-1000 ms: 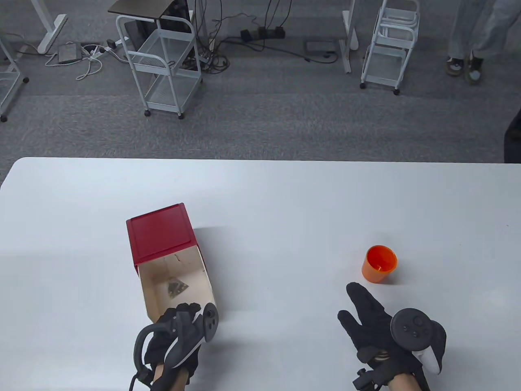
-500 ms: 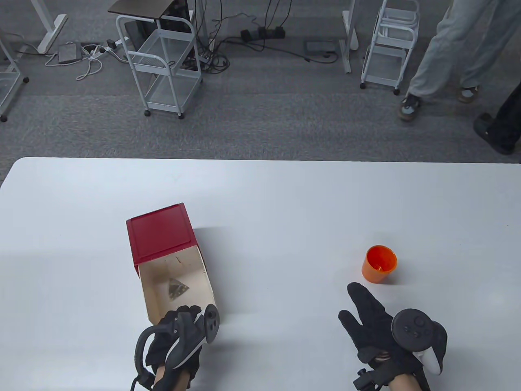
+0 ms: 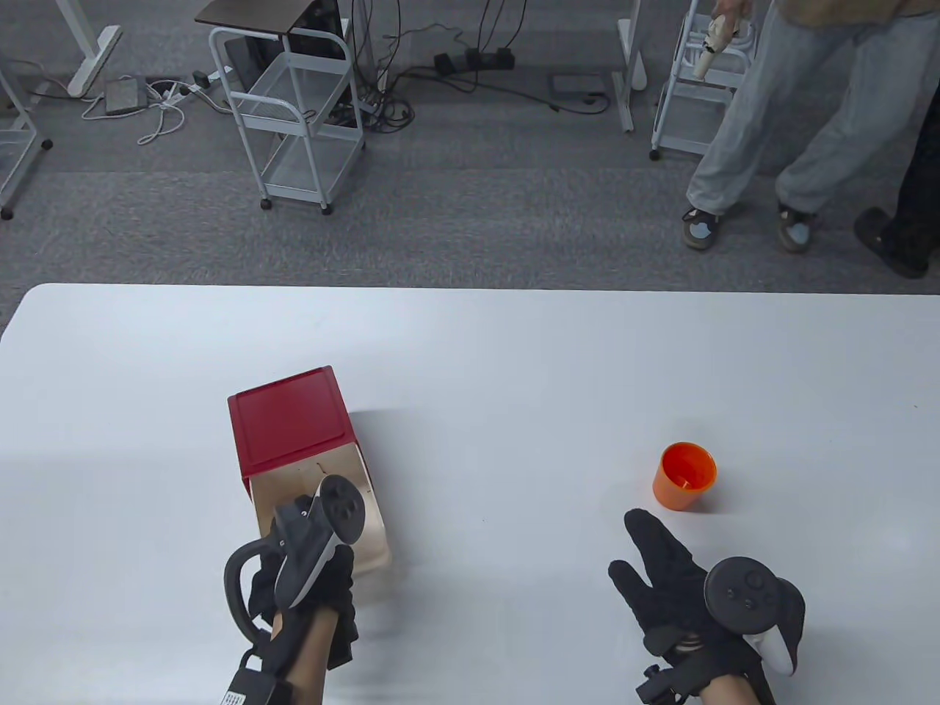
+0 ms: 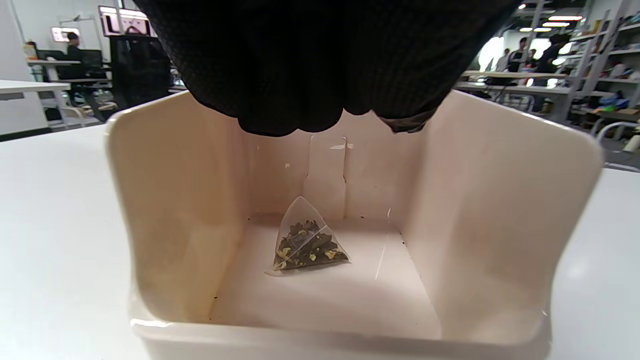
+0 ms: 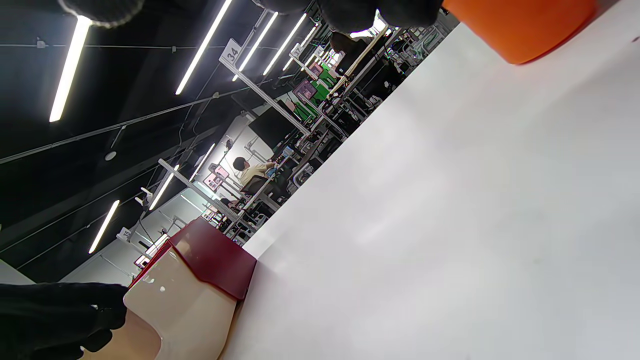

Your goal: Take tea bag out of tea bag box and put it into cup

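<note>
The tea bag box (image 3: 290,422) has a red lid and a cream body, and its open side faces me. My left hand (image 3: 297,514) is over that opening and hides the inside in the table view. In the left wrist view a pyramid tea bag (image 4: 307,242) lies on the box floor (image 4: 340,295), with my gloved fingers (image 4: 300,100) above it and apart from it, holding nothing. The orange cup (image 3: 684,475) stands upright at the right. My right hand (image 3: 646,551) rests flat on the table just below the cup, fingers spread and empty. The cup also shows in the right wrist view (image 5: 520,25).
The white table (image 3: 514,367) spreads wide between the box and the cup. Beyond its far edge are white wire carts (image 3: 301,110) and a person walking (image 3: 793,125) on grey carpet, off the table.
My left hand has risen from the box's near edge and moved forward over its opening, now covering the tea bag in the table view. The right hand has not moved. People walked in at the back right.
</note>
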Demonstrator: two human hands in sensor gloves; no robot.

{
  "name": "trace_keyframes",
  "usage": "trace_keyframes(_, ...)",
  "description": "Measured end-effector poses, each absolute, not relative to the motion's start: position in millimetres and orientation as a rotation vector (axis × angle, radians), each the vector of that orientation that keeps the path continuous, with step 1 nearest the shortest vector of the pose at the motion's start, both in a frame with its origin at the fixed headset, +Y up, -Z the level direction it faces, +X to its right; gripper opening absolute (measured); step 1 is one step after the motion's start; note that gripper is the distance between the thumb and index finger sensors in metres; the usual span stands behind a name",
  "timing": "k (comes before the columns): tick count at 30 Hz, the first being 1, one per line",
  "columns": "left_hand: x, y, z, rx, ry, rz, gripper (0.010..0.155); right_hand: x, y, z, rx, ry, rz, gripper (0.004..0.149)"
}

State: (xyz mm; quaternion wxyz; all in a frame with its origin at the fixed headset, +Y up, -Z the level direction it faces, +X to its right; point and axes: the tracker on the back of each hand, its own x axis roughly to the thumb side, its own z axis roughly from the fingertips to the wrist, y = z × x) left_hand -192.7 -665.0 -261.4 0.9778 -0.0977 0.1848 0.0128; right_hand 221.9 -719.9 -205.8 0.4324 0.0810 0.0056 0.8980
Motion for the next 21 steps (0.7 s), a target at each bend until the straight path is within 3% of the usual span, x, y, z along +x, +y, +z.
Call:
trace_keyframes(8, -187.3, -691.1, -295.7, -0.302, 0.528, -0.041, 0.057, 220.1, -720.6, -205.9, 0.206, 0.022, 2.239, 0.079)
trace_keyframes(21, -187.7, -737.0, -312.9, -0.457, 0.578, -0.13, 0.056, 215.5, -721.0, -207.7, 0.225, 0.039, 2.244, 0.079)
